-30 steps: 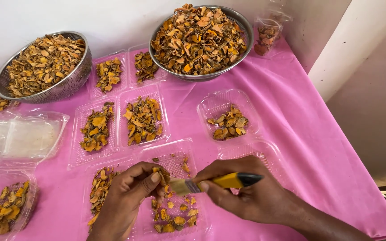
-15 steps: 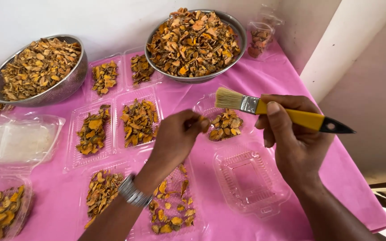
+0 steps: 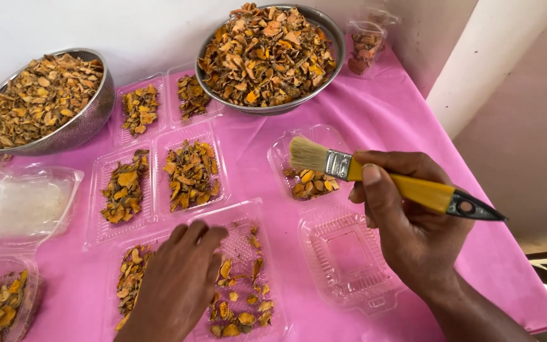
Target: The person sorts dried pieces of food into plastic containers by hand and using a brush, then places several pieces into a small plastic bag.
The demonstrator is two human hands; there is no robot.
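My right hand (image 3: 406, 221) grips a paint brush (image 3: 375, 174) with a yellow handle, a black tip and pale bristles. The bristles hover over a small clear tray (image 3: 284, 154) that holds dried orange-brown slices. My left hand (image 3: 178, 278) lies palm down, fingers together, on a clear tray (image 3: 268, 315) of the same dried slices at the near edge. An empty clear tray (image 3: 349, 256) sits just left of my right wrist.
Two steel bowls (image 3: 93, 120) (image 3: 333, 31) heaped with dried slices stand at the back on the pink cloth (image 3: 381, 107). Several filled clear trays (image 3: 191, 171) lie between them. Empty clear containers (image 3: 23, 202) sit at the left. The table's edge runs along the right.
My left hand has dropped from the small tray down onto the near tray. My right hand with the brush has stayed over the right side, shifted slightly lower.
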